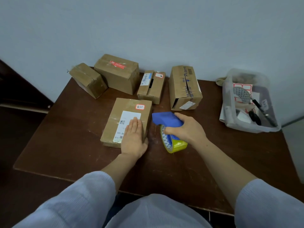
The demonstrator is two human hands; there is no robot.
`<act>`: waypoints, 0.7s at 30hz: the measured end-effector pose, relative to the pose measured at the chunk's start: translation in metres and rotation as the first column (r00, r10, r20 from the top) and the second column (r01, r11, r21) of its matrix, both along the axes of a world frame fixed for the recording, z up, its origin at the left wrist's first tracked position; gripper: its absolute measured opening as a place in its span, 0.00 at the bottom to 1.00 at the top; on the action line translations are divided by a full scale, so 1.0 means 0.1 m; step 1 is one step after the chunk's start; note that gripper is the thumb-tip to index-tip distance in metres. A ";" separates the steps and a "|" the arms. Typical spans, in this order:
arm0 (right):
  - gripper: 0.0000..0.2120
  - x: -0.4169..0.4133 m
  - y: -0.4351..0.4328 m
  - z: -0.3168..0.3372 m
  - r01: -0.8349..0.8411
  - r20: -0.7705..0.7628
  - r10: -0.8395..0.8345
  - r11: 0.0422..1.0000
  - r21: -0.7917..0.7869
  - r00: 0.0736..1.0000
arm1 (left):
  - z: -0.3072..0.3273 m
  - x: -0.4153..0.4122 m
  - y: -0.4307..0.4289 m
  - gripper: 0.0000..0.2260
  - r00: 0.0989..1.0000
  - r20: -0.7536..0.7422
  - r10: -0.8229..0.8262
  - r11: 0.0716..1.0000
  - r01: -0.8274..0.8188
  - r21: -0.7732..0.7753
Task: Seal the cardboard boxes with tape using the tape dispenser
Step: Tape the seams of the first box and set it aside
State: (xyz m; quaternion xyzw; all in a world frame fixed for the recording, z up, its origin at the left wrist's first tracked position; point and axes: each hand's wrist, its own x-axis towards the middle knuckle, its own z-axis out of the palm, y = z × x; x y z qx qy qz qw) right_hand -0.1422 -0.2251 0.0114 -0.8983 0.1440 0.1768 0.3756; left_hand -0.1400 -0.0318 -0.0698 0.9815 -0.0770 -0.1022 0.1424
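A flat cardboard box (118, 116) with a white label lies in the middle of the brown table (65, 137). My left hand (134, 138) rests flat on its near right part, fingers straight. Just right of the box, my right hand (185, 129) grips a blue tape dispenser (166, 118) that carries a yellow tape roll (176, 144). The dispenser's nose points at the box's right edge. Behind stand several other boxes: a small one (88, 79), a large one (117, 73), one with open flaps (152, 87) and a tall one (184, 88) with a split top seam.
A clear plastic bin (250, 125) at the table's far right holds sticker labels, pens and other small items. A pale wall runs behind the table. Dark floor lies to the left, and the table's front edge is close to my body.
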 end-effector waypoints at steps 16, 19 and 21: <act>0.42 0.04 0.10 0.01 0.002 -0.001 -0.002 1.000 0.012 1.000 | 0.16 0.11 0.10 0.34 0.976 -0.207 0.073 0.961 -0.125 -0.248; 0.41 0.12 0.14 0.05 -0.022 -0.013 0.022 0.999 -0.041 1.000 | 0.36 0.38 0.38 0.27 0.919 -0.126 0.375 0.816 -0.391 -0.425; 0.42 0.17 0.19 0.08 -0.083 -0.056 0.076 0.988 -0.132 0.996 | 0.40 0.59 0.58 0.30 0.849 -0.173 0.500 0.775 -0.527 -0.349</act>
